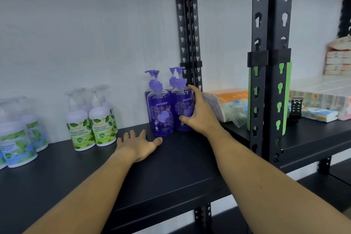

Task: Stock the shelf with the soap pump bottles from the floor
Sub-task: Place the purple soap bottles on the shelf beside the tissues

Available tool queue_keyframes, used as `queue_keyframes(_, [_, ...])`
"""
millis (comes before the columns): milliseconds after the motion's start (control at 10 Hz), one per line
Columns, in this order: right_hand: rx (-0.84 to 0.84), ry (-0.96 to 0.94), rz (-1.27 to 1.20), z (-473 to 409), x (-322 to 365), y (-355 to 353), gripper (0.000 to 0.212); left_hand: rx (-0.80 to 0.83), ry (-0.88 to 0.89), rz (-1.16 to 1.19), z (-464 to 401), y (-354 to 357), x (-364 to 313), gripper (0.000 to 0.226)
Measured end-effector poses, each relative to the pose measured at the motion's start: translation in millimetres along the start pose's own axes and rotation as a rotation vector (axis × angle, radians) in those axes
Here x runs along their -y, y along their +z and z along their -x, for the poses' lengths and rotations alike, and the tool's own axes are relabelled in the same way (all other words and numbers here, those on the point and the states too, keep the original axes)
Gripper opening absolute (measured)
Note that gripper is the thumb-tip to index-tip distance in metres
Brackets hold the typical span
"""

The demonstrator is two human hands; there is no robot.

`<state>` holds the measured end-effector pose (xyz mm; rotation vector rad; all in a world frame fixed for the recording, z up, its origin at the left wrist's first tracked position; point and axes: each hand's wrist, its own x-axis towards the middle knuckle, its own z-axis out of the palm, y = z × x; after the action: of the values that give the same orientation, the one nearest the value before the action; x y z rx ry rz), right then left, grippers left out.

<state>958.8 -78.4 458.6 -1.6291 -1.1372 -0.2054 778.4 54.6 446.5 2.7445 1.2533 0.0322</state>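
Purple bottles [171, 104] stand in a tight cluster of four on the black shelf [171, 167], near the slotted upright [189, 24]. The right hand [199, 112] curls round the front right bottle [183, 108], thumb low on its front, fingers round its right side. The left hand [137, 143] lies flat on the shelf, fingers straight, holding nothing, thumb tip just beside the front left bottle [161, 112]. Green-labelled bottles [91, 121] stand further left; tissue packs [226, 103] lie right of the upright.
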Motion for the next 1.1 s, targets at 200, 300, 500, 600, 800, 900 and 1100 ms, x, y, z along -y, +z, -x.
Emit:
queue_keyframes(200, [-0.007,0.004,0.013,-1.0,-0.7,-1.0,0.104,-0.005,0.002,0.009,0.0,-0.4,0.2,0.090])
queue_keyframes(300, [-0.012,0.002,0.036,-1.5,0.4,0.0,0.105,-0.007,0.001,0.009,0.0,-0.1,0.1,0.090])
queue_keyframes(500, [-0.011,-0.002,0.059,-3.8,0.1,2.1,0.107,-0.019,0.000,0.001,-1.9,1.3,0.4,0.090])
queue_keyframes(600, [-0.010,0.000,0.055,-3.9,-0.5,2.5,0.107,-0.018,0.001,-0.001,-2.5,1.2,0.6,0.090])
queue_keyframes(800, [-0.016,-0.001,0.062,-3.8,-0.8,2.7,0.108,-0.018,0.001,-0.001,-2.6,1.9,2.1,0.090])
queue_keyframes(900, [-0.016,-0.005,0.063,-4.0,-1.1,2.3,0.107,-0.016,0.002,0.000,-3.0,1.2,1.3,0.090])
queue_keyframes(1100, [-0.025,0.008,0.060,-3.2,-0.7,4.1,0.109,-0.020,0.000,-0.008,-3.4,1.8,0.5,0.090])
